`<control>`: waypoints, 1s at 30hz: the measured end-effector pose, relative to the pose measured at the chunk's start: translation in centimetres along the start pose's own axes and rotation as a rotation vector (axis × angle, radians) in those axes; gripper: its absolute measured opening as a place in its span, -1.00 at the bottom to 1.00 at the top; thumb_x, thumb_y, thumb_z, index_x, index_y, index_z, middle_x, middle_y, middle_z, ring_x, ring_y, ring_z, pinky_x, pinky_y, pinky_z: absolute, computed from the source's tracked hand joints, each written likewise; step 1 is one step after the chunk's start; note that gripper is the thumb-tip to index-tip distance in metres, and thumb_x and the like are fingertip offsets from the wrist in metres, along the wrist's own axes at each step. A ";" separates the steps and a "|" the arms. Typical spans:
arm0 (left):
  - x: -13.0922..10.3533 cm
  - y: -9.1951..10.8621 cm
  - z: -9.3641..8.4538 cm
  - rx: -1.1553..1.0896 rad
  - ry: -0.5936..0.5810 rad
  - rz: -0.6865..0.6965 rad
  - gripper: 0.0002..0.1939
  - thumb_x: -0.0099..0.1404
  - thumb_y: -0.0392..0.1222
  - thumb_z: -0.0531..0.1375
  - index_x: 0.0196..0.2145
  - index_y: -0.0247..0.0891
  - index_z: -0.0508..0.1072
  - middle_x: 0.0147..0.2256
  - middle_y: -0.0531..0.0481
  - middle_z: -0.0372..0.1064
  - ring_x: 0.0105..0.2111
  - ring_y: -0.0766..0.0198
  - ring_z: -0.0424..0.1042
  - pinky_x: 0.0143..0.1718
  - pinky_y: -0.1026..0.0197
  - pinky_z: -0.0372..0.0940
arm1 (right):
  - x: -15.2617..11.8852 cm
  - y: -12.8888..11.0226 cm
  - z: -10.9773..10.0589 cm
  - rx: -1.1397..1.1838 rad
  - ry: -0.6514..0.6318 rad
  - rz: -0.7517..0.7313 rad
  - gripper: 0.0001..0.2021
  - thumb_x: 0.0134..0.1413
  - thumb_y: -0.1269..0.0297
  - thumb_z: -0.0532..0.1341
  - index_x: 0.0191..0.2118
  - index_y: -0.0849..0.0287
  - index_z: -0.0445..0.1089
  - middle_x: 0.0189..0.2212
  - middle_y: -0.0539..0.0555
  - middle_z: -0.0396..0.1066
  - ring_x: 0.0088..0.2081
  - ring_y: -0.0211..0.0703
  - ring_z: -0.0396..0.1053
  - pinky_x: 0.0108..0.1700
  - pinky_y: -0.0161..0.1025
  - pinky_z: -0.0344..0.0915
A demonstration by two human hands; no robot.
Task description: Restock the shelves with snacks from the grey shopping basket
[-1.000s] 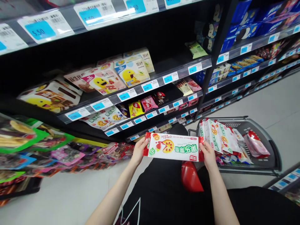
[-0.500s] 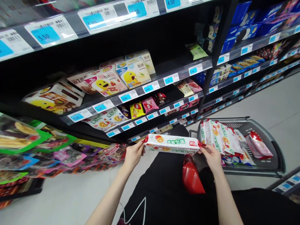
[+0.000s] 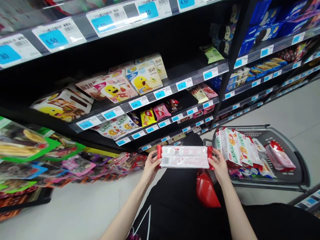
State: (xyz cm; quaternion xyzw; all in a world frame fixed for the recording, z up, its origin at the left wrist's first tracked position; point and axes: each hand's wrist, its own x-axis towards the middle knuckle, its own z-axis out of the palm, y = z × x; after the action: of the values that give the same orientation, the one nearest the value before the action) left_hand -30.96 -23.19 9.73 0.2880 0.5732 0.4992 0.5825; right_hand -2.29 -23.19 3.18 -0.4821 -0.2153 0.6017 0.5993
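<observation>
A long white cookie packet [image 3: 185, 157] with red crimped ends is stretched level between my hands, its printed back with a barcode facing up. My left hand [image 3: 151, 164] pinches the left red end, thumb on top. At the other end, my right hand [image 3: 218, 164] is closed on the right red tip. Just right of my right hand stands a grey shopping basket [image 3: 301, 163]. In it lie similar white-and-red cookie packets [image 3: 233, 146], a pink packet [image 3: 280, 156] and other wrapped snacks partly hidden beneath.
Black shelves with price tags [image 3: 135, 104] rise in front, holding snack boxes [image 3: 118, 86] and small packets [image 3: 162, 111]. Bagged snacks [image 3: 75, 163] hang at the left. A red rounded object [image 3: 206, 188] is below my right hand. A white cable [image 3: 143, 220] crosses my dark clothing.
My hands have turned the cookie packet over: its colourful front showed before, and its back with the barcode shows now. Both hands keep hold of its ends.
</observation>
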 end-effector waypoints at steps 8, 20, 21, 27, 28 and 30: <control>0.2 1.1 0.5 0.197 -0.063 -0.093 -0.43 -0.24 -0.19 0.40 -0.22 -0.37 0.38 -0.27 -0.16 0.46 -0.30 0.09 0.45 -0.31 0.21 0.32 | -0.5 0.7 1.2 -0.029 -0.152 0.152 -0.51 -0.38 0.27 0.44 -0.19 0.18 0.36 -0.30 0.09 0.48 -0.24 0.04 0.42 -0.14 -0.02 0.32; 0.6 1.0 0.7 0.190 0.022 0.011 -0.46 -0.25 -0.13 0.39 -0.26 -0.36 0.42 -0.34 -0.12 0.48 -0.38 0.08 0.46 -0.34 0.18 0.33 | -0.4 -0.3 1.8 -0.127 -0.142 -0.049 -0.54 -0.29 0.21 0.40 -0.16 0.10 0.33 -0.22 0.07 0.45 -0.17 -0.02 0.39 -0.04 -0.08 0.26; 0.7 1.1 0.7 0.194 0.021 0.064 -0.43 -0.29 -0.15 0.41 -0.25 -0.34 0.41 -0.34 -0.10 0.47 -0.37 0.08 0.45 -0.34 0.18 0.33 | -0.4 -0.9 1.8 -0.108 -0.164 -0.056 -0.50 -0.33 0.21 0.42 -0.15 0.09 0.34 -0.21 0.07 0.44 -0.16 -0.02 0.38 -0.03 -0.09 0.25; 0.7 5.4 4.7 0.375 -0.166 0.379 -0.40 -0.51 -0.25 0.45 -0.35 -0.27 0.50 -0.35 -0.10 0.45 -0.28 -0.03 0.39 -0.24 0.07 0.32 | -0.2 -5.7 -1.6 0.164 -0.402 0.128 -0.30 -0.30 -0.28 0.22 -0.11 0.18 0.37 -0.10 0.22 0.37 -0.04 0.05 0.30 -0.03 -0.07 0.22; 0.6 6.6 6.1 0.410 -0.271 0.428 -0.44 -0.50 -0.25 0.45 -0.39 -0.25 0.52 -0.35 -0.12 0.45 -0.26 -0.05 0.38 -0.20 0.03 0.31 | -0.3 -6.3 -2.5 0.163 -0.423 0.173 -0.30 -0.29 -0.31 0.19 -0.14 0.21 0.39 -0.12 0.23 0.38 -0.05 0.06 0.31 -0.05 -0.08 0.23; 0.4 9.0 8.9 0.491 -0.534 0.512 -0.59 -0.38 -0.21 0.44 -0.44 -0.21 0.54 -0.36 -0.14 0.47 -0.21 -0.07 0.35 -0.11 -0.05 0.26 | -0.5 -7.1 -4.1 0.108 -0.459 0.231 -0.31 -0.33 -0.26 0.23 -0.16 0.23 0.41 -0.14 0.23 0.40 -0.08 0.08 0.33 -0.09 -0.10 0.25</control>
State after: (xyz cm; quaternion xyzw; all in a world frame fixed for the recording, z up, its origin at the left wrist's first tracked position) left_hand -24.75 -17.74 19.31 0.6693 0.4146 0.3844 0.4821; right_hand 4.75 -23.63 7.45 -0.3213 -0.2568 0.7704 0.4871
